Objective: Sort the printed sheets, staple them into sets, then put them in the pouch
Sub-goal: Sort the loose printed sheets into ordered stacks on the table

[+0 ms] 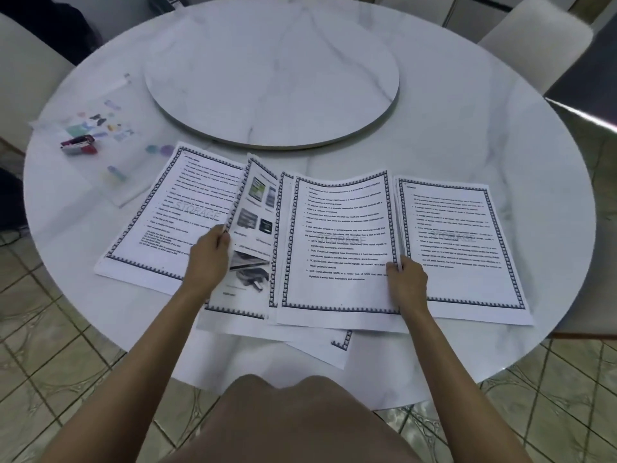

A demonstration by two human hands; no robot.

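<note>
Printed sheets with dark patterned borders lie spread along the near side of a round marble table (500, 111). A text sheet (167, 215) lies at the left, and another text sheet (457, 242) at the right. My left hand (210, 259) pinches the edge of a sheet with pictures (257, 208), lifting it upright. My right hand (405, 282) grips the right edge of the middle text stack (340, 242). A clear pouch with coloured stickers (100, 135) lies at the far left, with a red and white stapler (79, 145) on it.
A round marble turntable (272, 71) sits in the table's middle. More sheets (320, 345) hang over the near table edge. Pale chairs stand at the left (23, 68) and far right (534, 41). The floor is tiled.
</note>
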